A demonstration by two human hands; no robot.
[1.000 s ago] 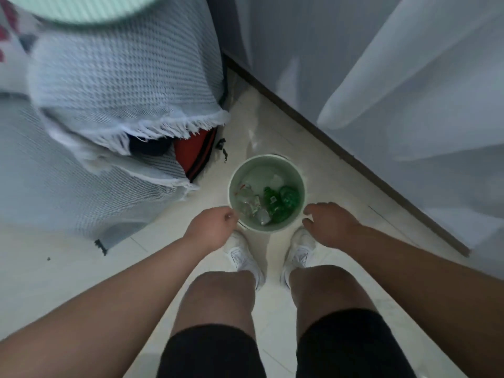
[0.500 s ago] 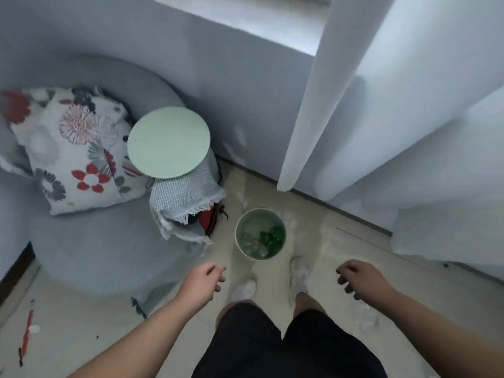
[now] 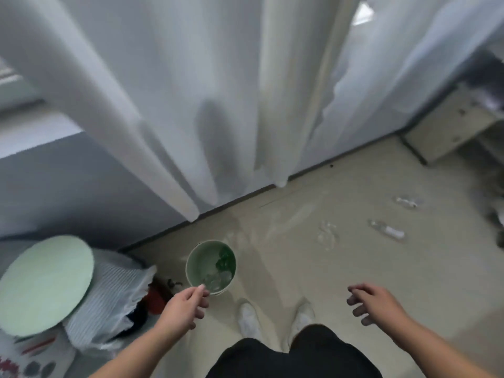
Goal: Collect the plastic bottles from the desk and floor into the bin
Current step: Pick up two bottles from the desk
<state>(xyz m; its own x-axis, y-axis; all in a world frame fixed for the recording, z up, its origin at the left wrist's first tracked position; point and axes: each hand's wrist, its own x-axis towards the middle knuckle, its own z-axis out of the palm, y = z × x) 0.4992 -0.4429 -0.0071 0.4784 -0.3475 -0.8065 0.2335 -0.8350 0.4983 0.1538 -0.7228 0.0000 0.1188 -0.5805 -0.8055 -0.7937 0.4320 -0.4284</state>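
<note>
A pale green bin [image 3: 191, 264] stands on the floor left of my feet, with green and clear plastic bottles [image 3: 222, 264] lying inside it. My left hand [image 3: 185, 305] hangs with loosely curled fingers, holds nothing, and overlaps the bin's near rim in view. My right hand [image 3: 373, 301] hovers with relaxed, spread fingers, also holding nothing. To the right, a clear bottle [image 3: 386, 230], a second clear bottle [image 3: 407, 201] and a crumpled clear bottle [image 3: 327, 233] lie on the floor.
White curtains [image 3: 218, 105] hang along the wall ahead. At the left are a round pale green tabletop [image 3: 46, 282], a striped cloth [image 3: 114, 296] and a red bag [image 3: 156, 294]. A light wooden furniture piece [image 3: 450, 126] stands at the far right.
I have risen from bending over the bin and the view has swung right. The loose bottles on the floor have come into sight. Both hands have moved apart.
</note>
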